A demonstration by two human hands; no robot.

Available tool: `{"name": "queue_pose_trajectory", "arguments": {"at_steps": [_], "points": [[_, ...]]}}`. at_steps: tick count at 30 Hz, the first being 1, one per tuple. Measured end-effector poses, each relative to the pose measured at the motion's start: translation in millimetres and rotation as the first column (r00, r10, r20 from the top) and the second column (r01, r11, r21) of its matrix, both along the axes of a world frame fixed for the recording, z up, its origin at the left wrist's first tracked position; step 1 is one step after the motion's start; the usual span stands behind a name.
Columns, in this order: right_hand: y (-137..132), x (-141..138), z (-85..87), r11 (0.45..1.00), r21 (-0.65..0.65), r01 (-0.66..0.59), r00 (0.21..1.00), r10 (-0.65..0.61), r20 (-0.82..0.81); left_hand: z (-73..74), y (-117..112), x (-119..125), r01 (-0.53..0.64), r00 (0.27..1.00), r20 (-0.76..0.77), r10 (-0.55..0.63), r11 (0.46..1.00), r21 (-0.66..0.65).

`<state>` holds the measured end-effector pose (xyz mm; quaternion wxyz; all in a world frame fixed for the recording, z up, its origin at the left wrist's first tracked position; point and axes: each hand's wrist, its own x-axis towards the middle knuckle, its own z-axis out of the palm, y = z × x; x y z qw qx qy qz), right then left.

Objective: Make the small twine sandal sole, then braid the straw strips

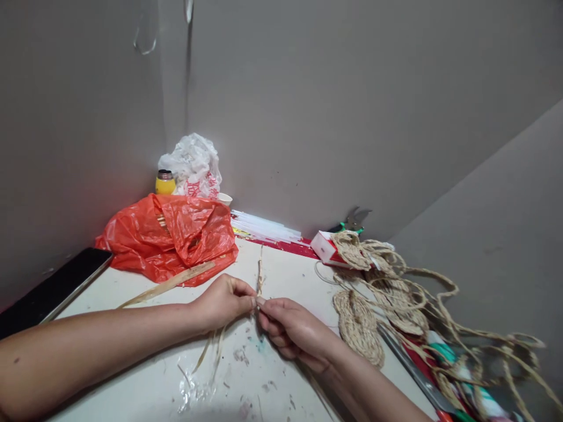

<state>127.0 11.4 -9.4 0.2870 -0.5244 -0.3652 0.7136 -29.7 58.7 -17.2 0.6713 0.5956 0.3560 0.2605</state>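
Observation:
My left hand [224,302] and my right hand [290,328] meet fingertip to fingertip over the white table [145,375]. Both pinch a thin bundle of pale straw strips [259,281] that sticks up between them. More loose ends of the straw [211,349] trail down below my left hand. Both hands are closed on the strips. A long flat straw strip [169,284] lies on the table behind my left hand.
An orange plastic bag [171,234] lies at the back left, with a yellow bottle [165,183] and a white bag [193,164] behind it. A dark phone [53,287] lies at the left edge. Braided straw coils [360,322], a small white-and-red box [325,246] and pliers [354,220] are at the right.

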Motion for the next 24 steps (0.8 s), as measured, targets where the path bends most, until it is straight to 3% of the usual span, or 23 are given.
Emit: {"name": "queue_pose_trajectory", "arguments": {"at_steps": [3, 6, 13, 19, 24], "points": [[-1, 0, -3.7, 0.997, -0.068, 0.021, 0.982, -0.033, -0.185, -1.4, 2, -1, 0.011, 1.0, -0.022, -0.009, 0.996, 0.084], [-3, -2, -6.5, 0.994, -0.085, 0.075, 0.963, -0.094, -0.251, -4.3, 4, -2, 0.033, 0.999, -0.039, -0.029, 0.993, 0.111], [-8, -9, -10.1, 0.984, -0.014, 0.179, 0.972, -0.18, -0.153, 0.8, 7, -8, 0.148, 0.982, -0.14, -0.124, 0.973, 0.179], [-9, -12, -9.4, 0.975, 0.008, 0.221, 0.966, -0.218, -0.142, 18.2, -2, -12, 0.23, 0.943, -0.247, -0.222, 0.973, 0.001], [-11, -13, -10.0, 0.982, 0.003, 0.188, 0.962, -0.184, -0.204, 12.4, -13, -9, 0.206, 0.948, -0.262, -0.182, 0.976, 0.067]]}}
